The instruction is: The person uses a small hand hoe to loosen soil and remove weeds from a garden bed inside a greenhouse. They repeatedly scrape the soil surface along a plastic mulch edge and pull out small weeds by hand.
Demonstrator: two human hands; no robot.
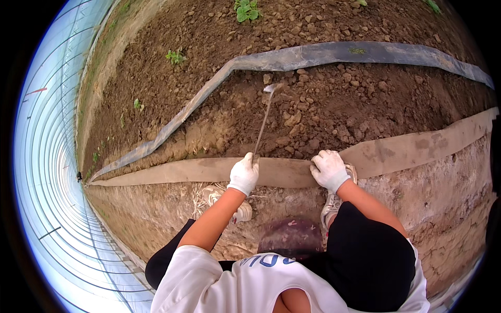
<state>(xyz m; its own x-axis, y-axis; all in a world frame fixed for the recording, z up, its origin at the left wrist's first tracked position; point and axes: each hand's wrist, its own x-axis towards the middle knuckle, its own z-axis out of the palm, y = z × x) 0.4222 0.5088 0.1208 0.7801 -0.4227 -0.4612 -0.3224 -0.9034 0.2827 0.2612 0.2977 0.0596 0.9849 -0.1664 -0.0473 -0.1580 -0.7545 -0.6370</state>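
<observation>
My left hand [244, 174], in a white glove, is closed around the thin handle of a small hand hoe [264, 122]. The hoe reaches away from me over loose brown soil [242, 105]. Its metal head is slightly blurred and sits near the clods, short of a dark flat hose. My gloved right hand [329, 170] is above a tan flat hose [415, 150], beside my right shoe. Its fingers curl over the hose's far edge; whether they grip it is hidden.
The dark flat hose [321, 56] bends across the bed beyond the hoe. Green seedlings [247, 11] grow farther out, with a smaller plant [175, 57] to the left. A dusty, patterned round seat [290, 236] is beneath me. Hooped greenhouse plastic [51, 156] curves along the left.
</observation>
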